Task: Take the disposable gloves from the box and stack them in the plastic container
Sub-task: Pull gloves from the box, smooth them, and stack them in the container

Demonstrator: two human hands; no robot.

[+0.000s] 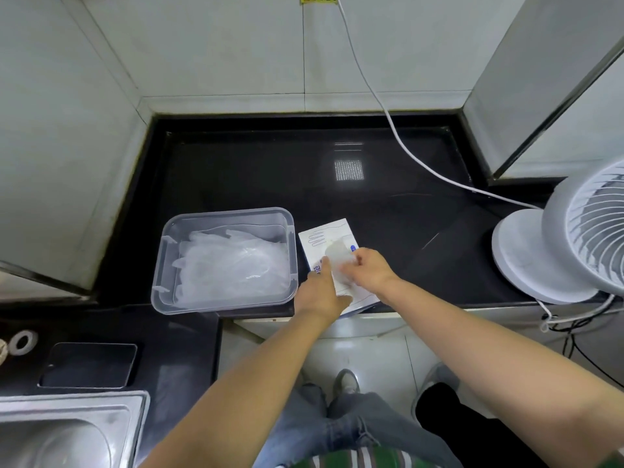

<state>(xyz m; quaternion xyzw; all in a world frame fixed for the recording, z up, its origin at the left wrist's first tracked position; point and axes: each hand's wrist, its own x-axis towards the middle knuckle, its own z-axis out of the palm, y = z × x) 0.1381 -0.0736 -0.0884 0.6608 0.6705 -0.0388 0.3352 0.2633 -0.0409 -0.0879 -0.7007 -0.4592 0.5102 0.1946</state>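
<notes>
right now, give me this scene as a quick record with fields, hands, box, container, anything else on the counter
left hand: holds the box at its near left corner
right hand: pinches a glove at the box's opening
box: white, lying flat on the black counter, right of the container
plastic container: clear, no lid on, stacked gloves inside
fan: white, far right, white cable running up the wall
sink: steel, lower left
</notes>
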